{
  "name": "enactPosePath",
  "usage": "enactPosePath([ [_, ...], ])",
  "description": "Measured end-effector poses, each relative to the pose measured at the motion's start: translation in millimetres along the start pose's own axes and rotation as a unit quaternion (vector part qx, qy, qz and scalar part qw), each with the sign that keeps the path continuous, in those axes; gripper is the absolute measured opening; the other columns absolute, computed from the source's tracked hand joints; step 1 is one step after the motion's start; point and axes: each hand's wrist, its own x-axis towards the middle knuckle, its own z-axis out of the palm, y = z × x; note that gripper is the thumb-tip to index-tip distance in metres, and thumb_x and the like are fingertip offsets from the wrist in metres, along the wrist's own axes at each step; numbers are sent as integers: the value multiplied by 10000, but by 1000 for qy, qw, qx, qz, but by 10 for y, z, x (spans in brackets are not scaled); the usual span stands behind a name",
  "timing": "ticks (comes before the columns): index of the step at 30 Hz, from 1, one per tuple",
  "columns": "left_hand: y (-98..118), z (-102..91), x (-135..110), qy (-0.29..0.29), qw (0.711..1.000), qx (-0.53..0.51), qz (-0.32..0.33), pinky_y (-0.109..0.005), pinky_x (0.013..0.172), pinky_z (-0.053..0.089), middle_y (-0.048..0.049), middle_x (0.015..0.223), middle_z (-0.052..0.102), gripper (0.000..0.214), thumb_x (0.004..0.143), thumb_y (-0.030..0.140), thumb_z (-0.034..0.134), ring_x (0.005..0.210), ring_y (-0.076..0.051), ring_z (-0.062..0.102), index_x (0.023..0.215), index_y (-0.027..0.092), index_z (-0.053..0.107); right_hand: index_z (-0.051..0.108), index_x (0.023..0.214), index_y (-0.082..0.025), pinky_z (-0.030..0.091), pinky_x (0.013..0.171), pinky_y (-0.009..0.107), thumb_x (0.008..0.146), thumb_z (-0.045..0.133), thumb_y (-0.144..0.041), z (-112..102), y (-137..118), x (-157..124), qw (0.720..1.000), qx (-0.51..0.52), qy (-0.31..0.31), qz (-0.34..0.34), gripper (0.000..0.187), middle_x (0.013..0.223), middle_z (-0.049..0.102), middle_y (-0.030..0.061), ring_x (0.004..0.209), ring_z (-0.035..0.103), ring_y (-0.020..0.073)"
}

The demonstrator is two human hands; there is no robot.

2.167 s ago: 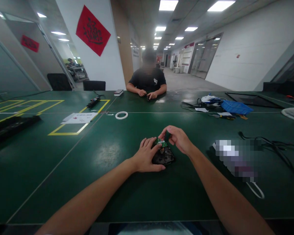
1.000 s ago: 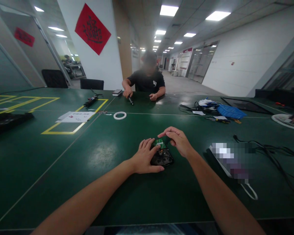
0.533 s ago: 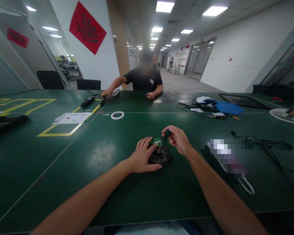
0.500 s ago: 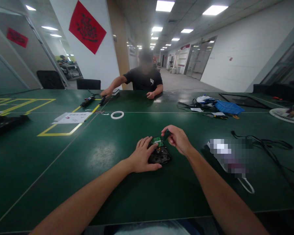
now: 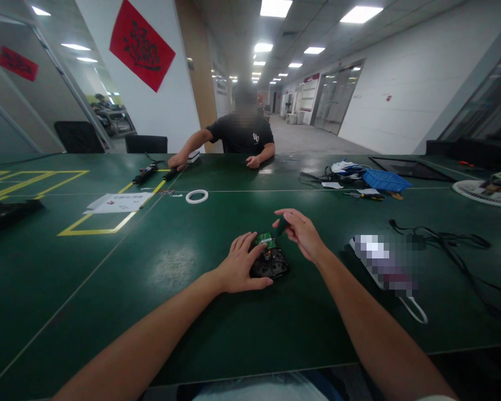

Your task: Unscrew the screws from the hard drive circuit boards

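Observation:
A small black device [image 5: 273, 265] with a green circuit board [image 5: 268, 240] at its far end lies on the green table [image 5: 183, 312] in front of me. My left hand [image 5: 239, 266] lies over its left side, fingers spread flat and pressing it down. Just right of the board, my right hand [image 5: 301, 234] hovers above the table. Its thumb and fingers pinch a small dark piece [image 5: 282, 224].
A person in a black shirt [image 5: 241, 135] sits across the table, one hand on a tool [image 5: 171, 173]. A white tape ring [image 5: 196, 196], paper sheet [image 5: 117, 202], blue tray [image 5: 384, 180], black cables [image 5: 446, 239] and a blurred flat object [image 5: 384, 262] lie around.
My right hand has come off the green board and lifted a small dark piece away to the right. The person opposite has reached a hand out to a tool on the table.

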Motion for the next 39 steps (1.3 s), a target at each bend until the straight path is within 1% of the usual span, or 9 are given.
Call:
enactPosePath([
  [3, -16, 1, 8, -5, 1000, -2, 2, -649, 1198, 199, -182, 1652, 199, 1019, 768, 840, 600, 1507, -466, 168, 1559, 232, 392, 698, 952, -182, 221, 416, 198, 910, 620, -415, 0, 5, -11, 999, -43, -8, -21, 249, 871, 719, 49, 505, 395, 63],
  [7, -66, -21, 14, -10, 1000, -12, 8, -650, 1197, 204, -182, 1655, 191, 1038, 754, 839, 620, 1505, -469, 174, 1563, 233, 385, 603, 879, -196, 235, 398, 202, 901, 621, -387, 30, -52, -80, 998, -8, -56, 30, 193, 947, 750, 58, 467, 400, 58],
  [11, -121, -70, 13, -25, 999, -31, 21, -661, 1187, 220, -169, 1662, 190, 1049, 734, 825, 659, 1504, -473, 178, 1570, 261, 370, 622, 1048, -212, 247, 361, 194, 880, 653, -385, 56, -157, -130, 991, 26, -101, 84, 243, 928, 733, 41, 451, 431, 62],
  [14, -139, -86, 15, -23, 999, -40, 23, -664, 1189, 216, -165, 1659, 207, 1047, 726, 814, 679, 1502, -474, 184, 1565, 266, 376, 665, 1109, -199, 254, 336, 189, 886, 664, -416, 78, -181, -131, 989, 45, -101, 99, 312, 940, 701, 41, 477, 478, 63],
  [20, -135, -69, 13, -22, 999, -37, 26, -669, 1190, 208, -162, 1662, 201, 1030, 743, 807, 668, 1504, -475, 178, 1568, 265, 372, 615, 1003, -204, 456, 489, 203, 885, 708, -460, 121, -91, -115, 982, 122, -105, 96, 296, 1083, 722, 83, 670, 656, 117],
  [25, -129, -72, 10, -19, 999, -38, 21, -663, 1192, 215, -157, 1668, 193, 1031, 738, 804, 676, 1507, -471, 179, 1567, 268, 376, 656, 1095, -229, 248, 396, 202, 901, 670, -481, 92, -88, -83, 997, 16, -59, 45, 319, 976, 743, 51, 508, 461, 73],
  [29, -127, -69, 10, -13, 999, -45, 20, -663, 1191, 217, -154, 1663, 211, 1025, 732, 785, 699, 1505, -471, 186, 1562, 271, 384, 703, 924, -181, 288, 445, 224, 898, 649, -419, 51, -68, -57, 998, -50, -42, -3, 245, 1012, 750, 74, 549, 441, 80],
  [33, -130, -67, 8, -14, 999, -45, 21, -662, 1190, 220, -149, 1662, 214, 1024, 736, 779, 701, 1505, -466, 188, 1569, 282, 369, 613, 911, -203, 269, 426, 214, 890, 642, -399, 39, -62, -73, 996, 8, -70, 51, 199, 979, 765, 68, 500, 439, 75],
  [39, -146, -52, 10, -25, 999, -33, 21, -654, 1195, 218, -158, 1664, 185, 1033, 747, 818, 653, 1511, -459, 168, 1570, 263, 370, 668, 1139, -220, 251, 363, 199, 877, 679, -457, 86, -138, -108, 991, 55, -84, 89, 353, 957, 713, 39, 500, 496, 65],
])
